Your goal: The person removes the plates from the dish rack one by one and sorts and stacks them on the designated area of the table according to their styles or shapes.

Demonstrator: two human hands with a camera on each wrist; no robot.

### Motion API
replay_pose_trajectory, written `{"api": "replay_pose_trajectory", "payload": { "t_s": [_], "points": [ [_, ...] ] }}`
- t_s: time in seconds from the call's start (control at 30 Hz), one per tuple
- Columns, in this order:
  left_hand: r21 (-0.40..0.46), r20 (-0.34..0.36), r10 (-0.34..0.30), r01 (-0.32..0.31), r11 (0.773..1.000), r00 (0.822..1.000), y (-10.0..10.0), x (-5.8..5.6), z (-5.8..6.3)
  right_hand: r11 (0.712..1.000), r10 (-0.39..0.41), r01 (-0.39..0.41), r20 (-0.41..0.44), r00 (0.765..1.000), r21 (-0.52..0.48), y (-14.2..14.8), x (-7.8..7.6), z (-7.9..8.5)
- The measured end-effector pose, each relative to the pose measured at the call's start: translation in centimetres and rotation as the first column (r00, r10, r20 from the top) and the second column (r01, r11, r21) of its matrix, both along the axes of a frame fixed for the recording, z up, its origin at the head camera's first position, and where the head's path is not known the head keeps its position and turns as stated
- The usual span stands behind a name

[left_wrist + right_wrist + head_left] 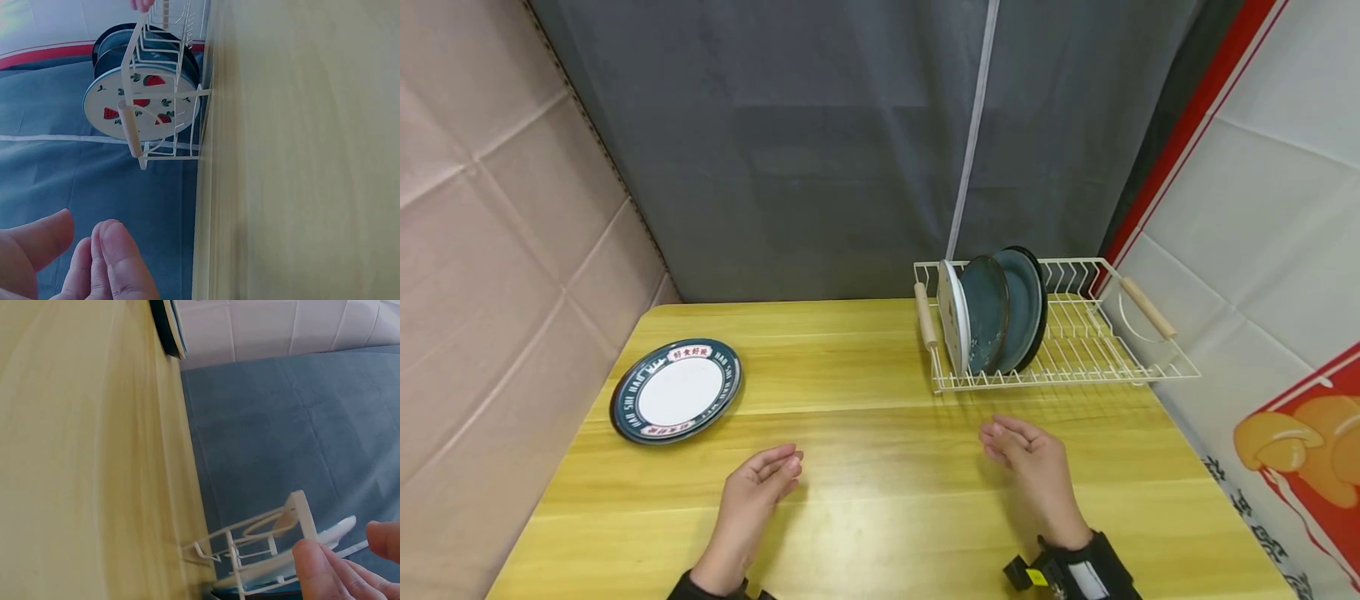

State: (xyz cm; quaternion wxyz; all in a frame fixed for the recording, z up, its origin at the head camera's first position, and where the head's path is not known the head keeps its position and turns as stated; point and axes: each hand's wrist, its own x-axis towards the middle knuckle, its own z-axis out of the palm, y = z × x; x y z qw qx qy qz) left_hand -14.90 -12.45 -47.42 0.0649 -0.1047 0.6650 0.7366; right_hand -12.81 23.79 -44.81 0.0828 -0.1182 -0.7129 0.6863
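Observation:
My left hand [752, 493] hovers over the table's front part, thumb and fingers loosely bent with nothing between them. To its upper left lies a white plate with a dark teal rim and lettering [679, 392]; whether another is under it I cannot tell. Just in front of a white wire dish rack [1097, 337], my right hand [1037, 473] is held in the air, also holding nothing. Several plates stand upright at the rack's left end: a white plate [952, 321], watermelon-patterned in the left wrist view, then a dark teal plate [985, 312] and a blue-grey plate [1022, 292].
The rack has wooden handles [926, 317] at both ends and sits at the back right of the wooden table [865, 483]. A grey curtain [820, 167] hangs behind. Pale cloth walls [497, 250] enclose both sides, close to the rack on the right.

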Motion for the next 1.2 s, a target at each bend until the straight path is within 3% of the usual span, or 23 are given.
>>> {"api": "replay_pose_trajectory", "payload": {
  "t_s": [0.33, 0.53, 0.73, 0.97, 1.2],
  "points": [
    [0.01, -0.038, -0.043, 0.043, 0.999, 0.998, 1.5, 0.8, -0.5, 0.996, -0.063, 0.071, -0.146, 0.987, 0.053, 2.8, -1.4, 2.9],
    [0.001, -0.055, -0.051, 0.051, 0.999, 0.997, 1.6, 0.8, -0.7, 0.981, -0.169, 0.187, -0.24, 0.956, 0.053, 4.4, -3.1, 4.7],
    [-0.004, -0.052, -0.047, 0.046, 0.999, 0.998, 1.6, 0.7, -0.8, 0.921, -0.27, 0.336, -0.297, 0.916, 0.197, 5.6, -5.5, 5.5],
    [0.01, -0.055, -0.05, 0.051, 0.999, 0.997, 1.6, 0.7, -1.0, 0.856, -0.243, 0.338, -0.272, 0.931, 0.392, 6.7, -8.0, 5.1],
    [0.025, -0.048, -0.038, 0.039, 0.999, 0.998, 1.5, 0.7, -1.1, 0.8, -0.215, 0.35, -0.311, 0.926, 0.487, 6.7, -9.4, 4.5]
  ]
}}
